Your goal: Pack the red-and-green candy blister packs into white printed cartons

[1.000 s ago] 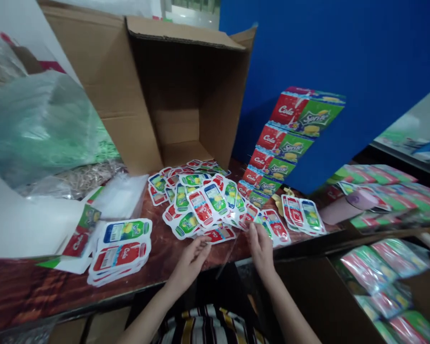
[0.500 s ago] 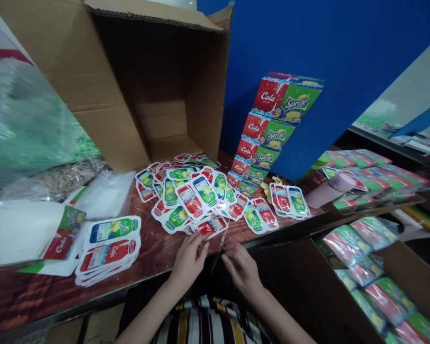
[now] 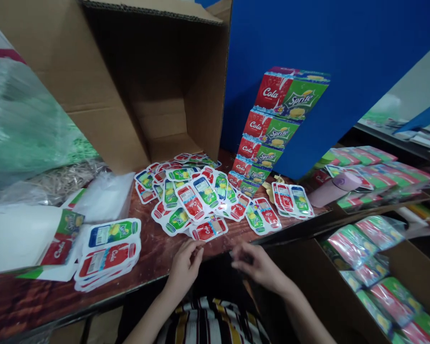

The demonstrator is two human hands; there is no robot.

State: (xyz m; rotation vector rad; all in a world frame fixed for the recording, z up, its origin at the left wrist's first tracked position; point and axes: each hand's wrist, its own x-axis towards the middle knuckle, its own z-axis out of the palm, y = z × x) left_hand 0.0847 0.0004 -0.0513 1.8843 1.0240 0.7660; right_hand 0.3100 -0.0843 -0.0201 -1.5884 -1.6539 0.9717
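My left hand and my right hand hover at the near edge of the wooden table, fingertips turned toward each other. Both hands have their fingers pinched together. What they grip is too faint to name. Just beyond them lies a loose pile of bottle-shaped Cola and Sprite printed cards. A small stack of the same cards rests to the right, and a neat stack of bigger ones lies to the left.
An open cardboard box lies on its side behind the pile. A tall stack of Cola and Sprite packs leans on a blue panel. Plastic bags sit left. A carton of wrapped packs stands low right.
Both hands pulled back from the card pile to the table edge and came closer together. A clear plastic sleeve showed between them earlier. The camera tilted slightly.
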